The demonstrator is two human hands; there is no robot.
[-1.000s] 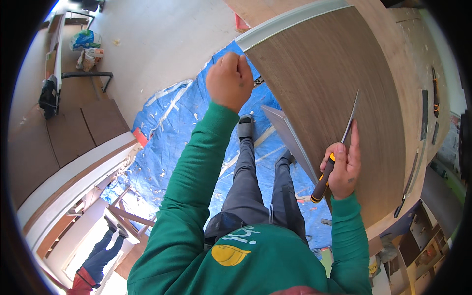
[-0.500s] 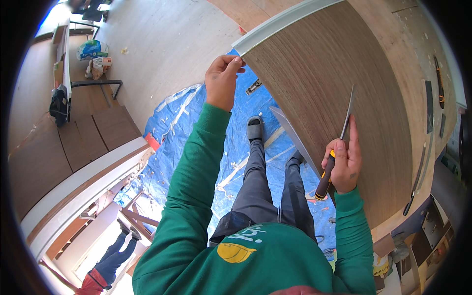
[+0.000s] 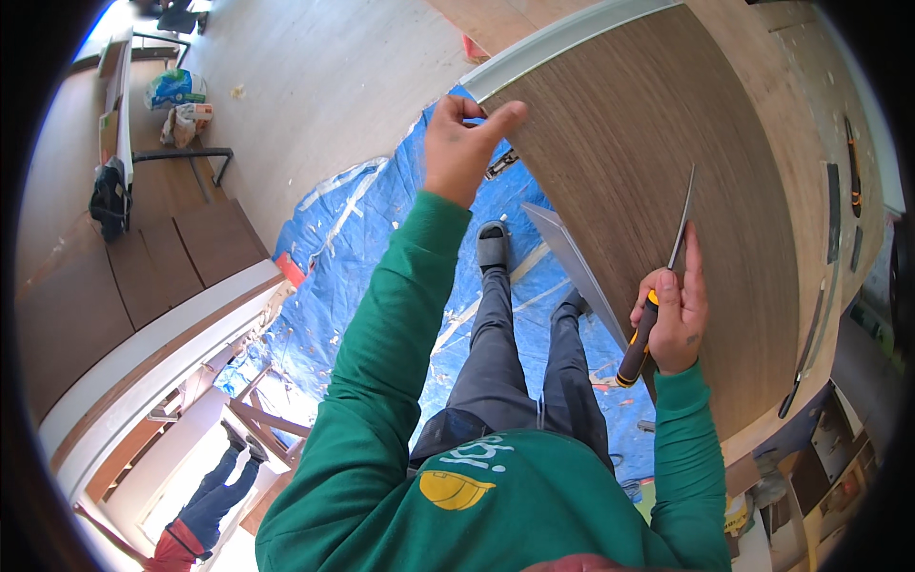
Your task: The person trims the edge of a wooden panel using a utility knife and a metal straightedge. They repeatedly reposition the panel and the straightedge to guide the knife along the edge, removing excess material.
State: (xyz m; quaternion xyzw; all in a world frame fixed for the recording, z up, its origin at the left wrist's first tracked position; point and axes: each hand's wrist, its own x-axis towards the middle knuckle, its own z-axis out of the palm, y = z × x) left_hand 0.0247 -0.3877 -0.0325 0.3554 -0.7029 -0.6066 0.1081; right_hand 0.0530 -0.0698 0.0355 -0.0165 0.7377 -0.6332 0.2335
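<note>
My left hand (image 3: 464, 143) is at the near-left corner of a brown wood-grain panel (image 3: 648, 124), beside the pale edge strip (image 3: 572, 43) along its far side. Its fingers are curled and its thumb reaches over the panel's surface; whatever lies between them is hidden. Over the panel's near right part, my right hand (image 3: 679, 319) grips a screwdriver (image 3: 637, 355) by its dark and yellow handle. The long thin metal shaft points away from me, and my index finger is stretched out alongside it.
The panel rests on a plywood worktop (image 3: 810, 334), with an orange-and-black tool (image 3: 853, 172) and dark strips (image 3: 833, 214) at the right. A blue tarp (image 3: 353, 248) covers the floor under my feet. Brown boards (image 3: 152, 272) lie left; another person (image 3: 205, 515) is lower left.
My left hand has shifted slightly right, its thumb now reaching over the panel corner. My right hand and the screwdriver have moved very little.
</note>
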